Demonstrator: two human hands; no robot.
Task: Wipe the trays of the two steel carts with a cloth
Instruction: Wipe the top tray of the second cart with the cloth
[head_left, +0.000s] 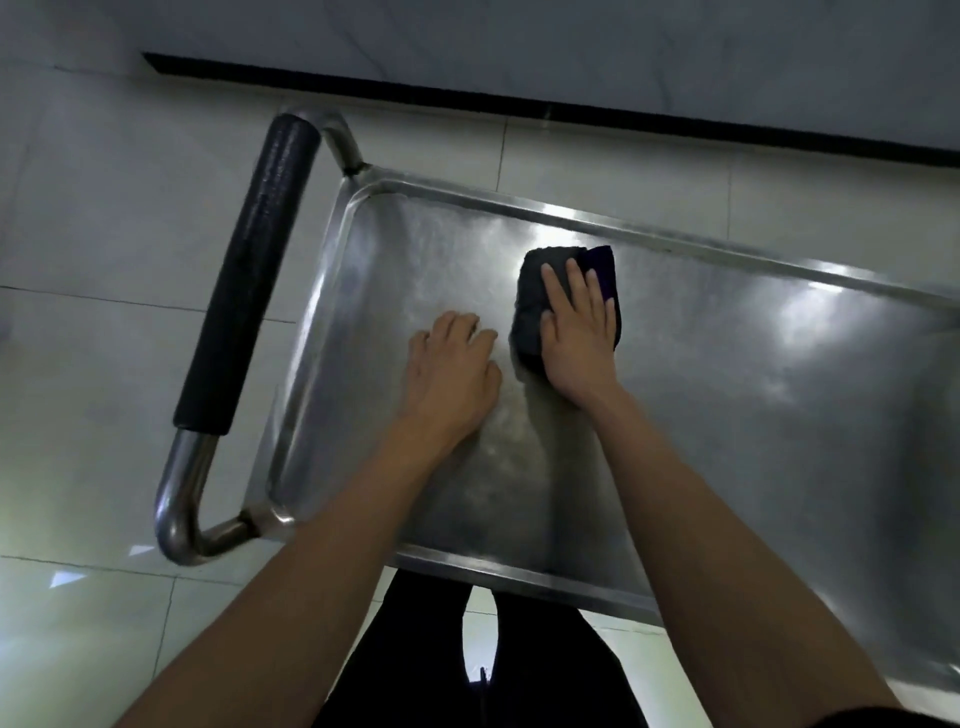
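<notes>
Filling most of the view, steel cart tray (701, 415), its black-gripped handle (244, 280) at left over pale floor tiles. Right hand (576, 332) lies flat, fingers straight, pressing dark folded cloth (535, 306) onto the tray's far-middle, likely for even wiping pressure. Left hand (449, 374) rests just beside, fingers loosely bent, holding nothing; probably steadying the cart.

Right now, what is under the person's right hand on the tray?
A folded dark cloth lies under the right hand, whose flat fingers press it on the steel tray. The tray surface beneath the cloth is covered. The left hand rests on bare steel beside it.
</notes>
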